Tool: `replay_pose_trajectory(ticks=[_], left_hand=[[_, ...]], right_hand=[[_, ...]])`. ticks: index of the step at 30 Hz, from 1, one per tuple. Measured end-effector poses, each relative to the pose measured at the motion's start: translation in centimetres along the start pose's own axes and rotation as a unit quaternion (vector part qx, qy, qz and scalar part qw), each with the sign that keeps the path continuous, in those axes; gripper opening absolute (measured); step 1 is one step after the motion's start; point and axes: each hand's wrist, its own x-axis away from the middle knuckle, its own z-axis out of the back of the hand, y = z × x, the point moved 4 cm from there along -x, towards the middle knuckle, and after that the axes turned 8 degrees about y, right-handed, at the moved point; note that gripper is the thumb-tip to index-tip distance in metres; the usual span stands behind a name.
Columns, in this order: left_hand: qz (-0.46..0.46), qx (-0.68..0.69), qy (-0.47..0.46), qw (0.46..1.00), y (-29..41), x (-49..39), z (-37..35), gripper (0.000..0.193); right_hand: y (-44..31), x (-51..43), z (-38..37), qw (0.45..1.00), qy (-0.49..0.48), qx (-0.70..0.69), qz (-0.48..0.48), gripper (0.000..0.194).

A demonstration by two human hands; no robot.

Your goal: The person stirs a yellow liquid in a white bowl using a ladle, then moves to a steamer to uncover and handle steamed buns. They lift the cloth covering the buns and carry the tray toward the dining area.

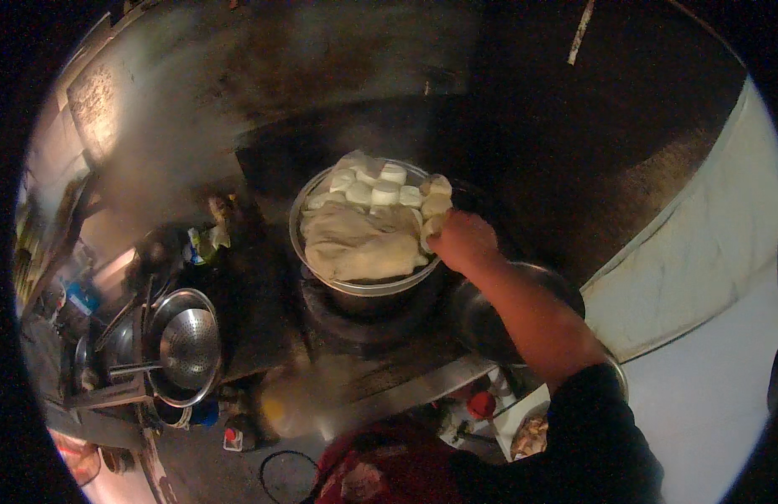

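A round metal steamer tray (371, 290) sits over a dark stove burner. White steamed buns (385, 192) lie close together in its far half. A bunched pale cloth (363, 242) covers the near half, and a thin part of it lies over the buns at the far rim. My right hand (464, 240) is at the tray's right rim, its fingers closed on the cloth's edge, which runs up along the right side. My left hand is out of view.
A dark pan (483, 318) stands right of the tray, below my forearm. At the left is a metal bowl (216, 353) with a perforated strainer (190, 343). Bottles and a red-capped container (232, 438) stand near the front edge. Steam hangs at the upper left.
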Motion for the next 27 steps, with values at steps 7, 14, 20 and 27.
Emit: replay_pose_trajectory(ticks=[7, 14, 20, 27], left_hand=[[0.012, 0.006, -0.008, 1.0, -1.2, -0.3, -0.3, 0.014], [0.022, 0.012, -0.008, 1.0, -2.5, -1.0, 0.0, 0.013], [0.031, 0.022, -0.01, 0.999, -3.6, -1.3, 0.1, 0.013], [0.037, 0.024, -0.012, 0.999, -4.9, -1.7, 0.6, 0.013]], right_hand=[[-5.6, 1.3, 0.9, 0.981, 0.064, -0.043, 0.177, 0.041], [-9.6, -2.3, -1.5, 0.963, 0.082, -0.036, 0.253, 0.042], [-10.2, -3.9, -3.3, 0.982, -0.029, 0.007, 0.187, 0.025], [-11.3, -3.9, 0.2, 0.971, 0.051, -0.038, 0.231, 0.019]])
